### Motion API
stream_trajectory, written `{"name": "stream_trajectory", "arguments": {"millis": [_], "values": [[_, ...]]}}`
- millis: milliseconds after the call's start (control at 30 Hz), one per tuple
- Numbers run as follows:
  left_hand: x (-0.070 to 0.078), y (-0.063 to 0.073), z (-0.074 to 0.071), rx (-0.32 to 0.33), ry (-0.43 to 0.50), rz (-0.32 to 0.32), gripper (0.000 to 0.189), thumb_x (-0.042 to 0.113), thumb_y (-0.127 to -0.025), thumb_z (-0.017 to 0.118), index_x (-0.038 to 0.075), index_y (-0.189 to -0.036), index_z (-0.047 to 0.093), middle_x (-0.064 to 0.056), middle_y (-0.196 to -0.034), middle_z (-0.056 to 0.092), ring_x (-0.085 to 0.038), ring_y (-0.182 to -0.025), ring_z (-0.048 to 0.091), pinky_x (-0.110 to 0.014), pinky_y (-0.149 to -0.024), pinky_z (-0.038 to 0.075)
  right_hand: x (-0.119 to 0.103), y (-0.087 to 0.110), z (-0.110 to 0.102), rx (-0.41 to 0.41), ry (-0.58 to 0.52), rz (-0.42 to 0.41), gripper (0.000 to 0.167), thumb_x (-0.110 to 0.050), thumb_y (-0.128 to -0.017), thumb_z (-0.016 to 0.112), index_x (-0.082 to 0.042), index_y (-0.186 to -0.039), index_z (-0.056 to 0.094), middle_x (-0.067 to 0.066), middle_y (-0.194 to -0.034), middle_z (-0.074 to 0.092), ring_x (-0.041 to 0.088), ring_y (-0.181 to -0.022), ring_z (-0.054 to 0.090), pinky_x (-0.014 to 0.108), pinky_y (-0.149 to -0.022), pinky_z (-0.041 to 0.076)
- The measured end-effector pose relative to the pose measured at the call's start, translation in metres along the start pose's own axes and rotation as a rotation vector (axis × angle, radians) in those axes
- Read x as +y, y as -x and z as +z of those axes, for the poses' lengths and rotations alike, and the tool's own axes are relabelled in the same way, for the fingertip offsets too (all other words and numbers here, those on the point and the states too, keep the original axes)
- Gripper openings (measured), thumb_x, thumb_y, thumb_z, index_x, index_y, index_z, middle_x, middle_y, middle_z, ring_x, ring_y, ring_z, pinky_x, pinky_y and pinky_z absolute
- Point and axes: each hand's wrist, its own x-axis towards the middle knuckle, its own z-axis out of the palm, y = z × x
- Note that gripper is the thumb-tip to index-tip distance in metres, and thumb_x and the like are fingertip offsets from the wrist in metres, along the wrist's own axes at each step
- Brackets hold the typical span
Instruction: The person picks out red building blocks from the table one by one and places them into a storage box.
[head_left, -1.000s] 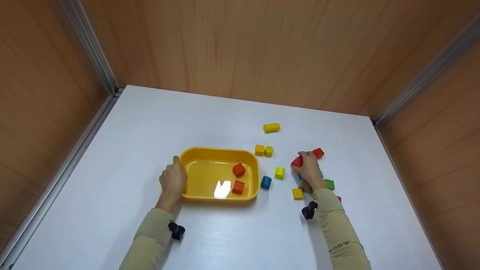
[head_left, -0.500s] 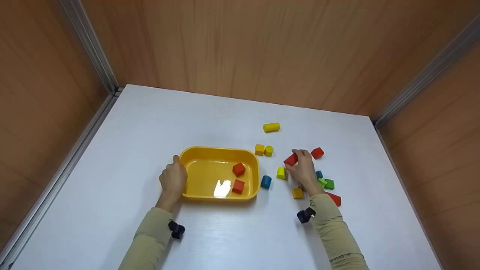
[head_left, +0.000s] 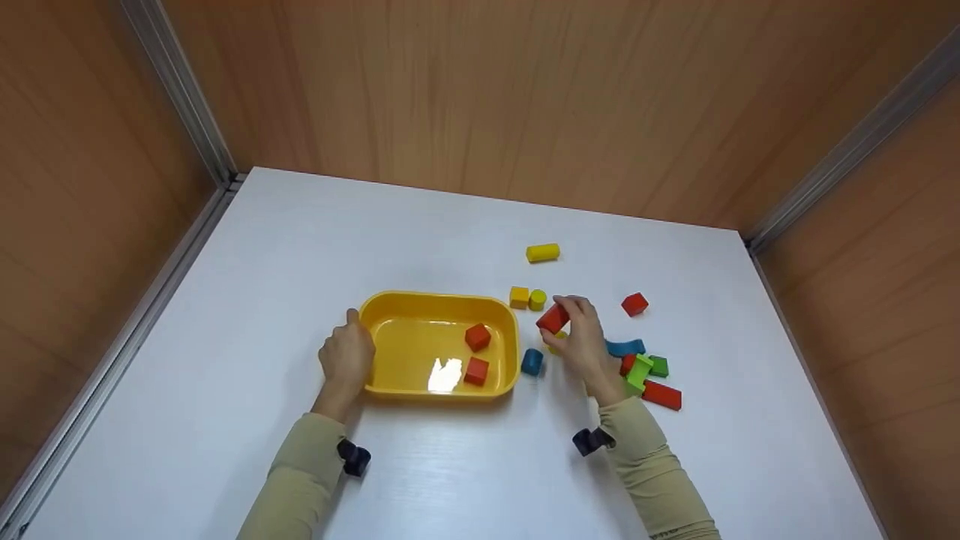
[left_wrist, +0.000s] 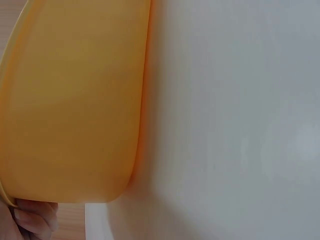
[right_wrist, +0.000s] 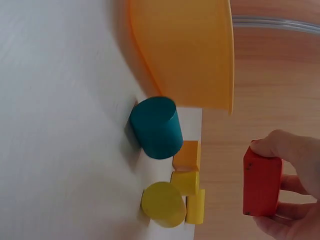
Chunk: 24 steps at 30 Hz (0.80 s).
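Note:
My left hand (head_left: 346,356) grips the left end of a yellow tray (head_left: 420,394), thumb up over the rim; its fingers (left_wrist: 37,217) curl beneath the rim in the left wrist view. Two red blocks, one (head_left: 478,337) behind the other (head_left: 476,371), lie in the tray's right half. My right hand (head_left: 585,346) pinches a red rectangular block (right_wrist: 262,182) between thumb and fingers, held up above the table to the right of the tray. Under that hand a yellow cylinder (right_wrist: 163,204) is partly hidden in the head view. A blue cylinder (head_left: 532,362) stands close to the tray's right wall.
Behind the right hand lie a yellow cube (head_left: 519,298), a small yellow cylinder (head_left: 538,300) and a longer one (head_left: 543,253). To its right are a red cube (head_left: 635,304), a blue curved block (head_left: 625,347), green blocks (head_left: 639,371) and a red bar (head_left: 662,395). Wooden walls surround the table.
My right hand has carried the red block leftward from the block group toward the tray, uncovering blue, green and red blocks. The left hand and tray have stayed put.

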Motion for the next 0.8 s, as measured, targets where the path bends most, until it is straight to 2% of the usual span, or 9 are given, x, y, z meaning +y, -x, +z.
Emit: {"name": "stream_trajectory", "arguments": {"millis": [267,433,567,800], "values": [[0.000,0.000,0.001,0.007,0.015,-0.006,0.028,0.007,-0.091,0.041,-0.007,-0.115,0.041,-0.021,-0.074,0.059,-0.028,-0.056,0.056,-0.041,-0.049,0.045,-0.020,0.006,0.011,0.033,0.017,-0.134,0.053,-0.013,-0.073,0.072,-0.003,-0.120,0.051,0.015,-0.118,0.045,0.026,-0.105,0.045,0.035,-0.089,0.039],[0.000,0.000,0.001,0.020,0.009,0.005,0.028,0.006,-0.090,0.041,-0.007,-0.115,0.041,-0.019,-0.069,0.058,-0.026,-0.052,0.054,-0.039,-0.046,0.045,-0.032,0.009,0.017,0.041,-0.009,-0.201,0.050,-0.012,-0.071,0.073,-0.004,-0.116,0.053,0.013,-0.115,0.046,0.025,-0.104,0.046,0.033,-0.089,0.039],[0.000,0.000,0.002,0.019,0.004,0.003,0.027,0.006,-0.090,0.039,-0.007,-0.114,0.041,-0.017,-0.065,0.057,-0.024,-0.048,0.052,-0.036,-0.042,0.043,-0.043,0.011,0.023,0.021,-0.036,-0.227,0.049,-0.013,-0.072,0.073,-0.005,-0.117,0.053,0.011,-0.116,0.046,0.023,-0.105,0.045,0.030,-0.088,0.040],[-0.001,-0.001,0.002,-0.003,-0.007,-0.018,0.028,0.007,-0.090,0.041,-0.006,-0.115,0.041,-0.019,-0.071,0.058,-0.026,-0.054,0.055,-0.039,-0.047,0.044,-0.061,0.015,0.036,-0.013,-0.066,-0.296,0.055,-0.013,-0.071,0.073,-0.001,-0.120,0.051,0.014,-0.118,0.043,0.025,-0.105,0.047,0.032,-0.087,0.040]]}}
